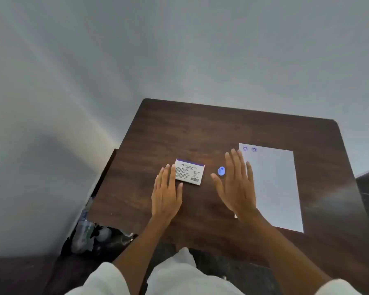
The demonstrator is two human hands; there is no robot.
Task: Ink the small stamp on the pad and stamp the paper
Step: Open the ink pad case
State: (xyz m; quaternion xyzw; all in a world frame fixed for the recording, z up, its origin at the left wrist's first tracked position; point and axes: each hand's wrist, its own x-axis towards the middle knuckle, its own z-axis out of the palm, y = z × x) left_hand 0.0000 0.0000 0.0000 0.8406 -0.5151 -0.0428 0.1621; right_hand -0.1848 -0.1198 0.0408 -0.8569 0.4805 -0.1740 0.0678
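A small blue stamp stands on the dark wooden table, between the closed ink pad box and the white paper. Two blue stamp marks show at the paper's far left corner. My left hand lies flat and open, its fingertips at the box's near left edge. My right hand hovers open just right of the stamp, covering the paper's left edge. Neither hand holds anything.
The table stands in a corner of grey walls. Clutter with plastic bags and bottles lies on the floor at the table's left. My lap in white cloth is at the near edge.
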